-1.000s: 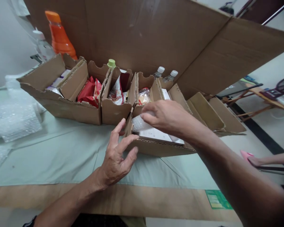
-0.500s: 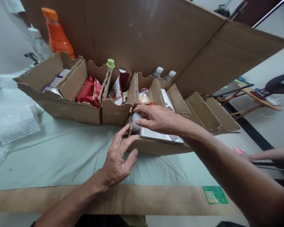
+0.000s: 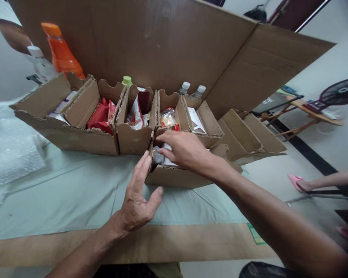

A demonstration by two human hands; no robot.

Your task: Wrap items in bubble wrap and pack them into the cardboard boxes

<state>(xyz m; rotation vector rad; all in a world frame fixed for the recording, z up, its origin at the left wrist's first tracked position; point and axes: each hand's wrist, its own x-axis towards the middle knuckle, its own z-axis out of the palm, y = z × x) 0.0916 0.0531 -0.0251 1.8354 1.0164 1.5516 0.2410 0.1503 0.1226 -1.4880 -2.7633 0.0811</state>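
Bubble-wrapped bundle (image 3: 157, 156), translucent, sits at nine o'clock in front carton (image 3: 176, 179), beside white box (image 3: 168, 161). Left hand (image 3: 137, 200) spread; right hand (image 3: 187, 150) grip unclear.

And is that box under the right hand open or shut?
Open. The front box has its top uncovered: the bubble-wrap bundle and white package show inside, below the right hand.

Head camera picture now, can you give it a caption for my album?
A right hand reaches into the front cardboard box, the left hand open beside it.
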